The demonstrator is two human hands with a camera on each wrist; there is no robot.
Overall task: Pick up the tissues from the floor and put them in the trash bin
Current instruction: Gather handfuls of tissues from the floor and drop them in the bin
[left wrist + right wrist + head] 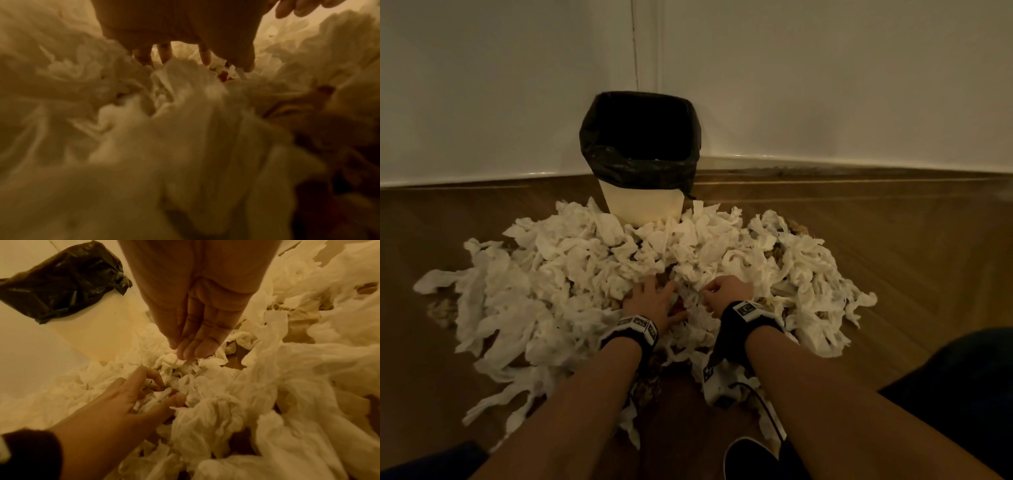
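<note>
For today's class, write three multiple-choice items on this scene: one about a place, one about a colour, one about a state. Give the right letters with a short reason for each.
1. Where does the trash bin stand?
A. in the corner of the walls, behind the tissues
B. on a table
C. beside the person's shoe

2. What colour is the bin liner?
A. blue
B. black
C. white

3. What are the hands doing?
A. both raised over the bin
B. both resting on the wall
C. both down in the pile

Key: 1 A, the head view shows the bin where the two walls meet, beyond the pile. 2 B, the liner folded over the rim is black. 3 C, the left hand and right hand reach into the tissues, fingers curling on them.
</note>
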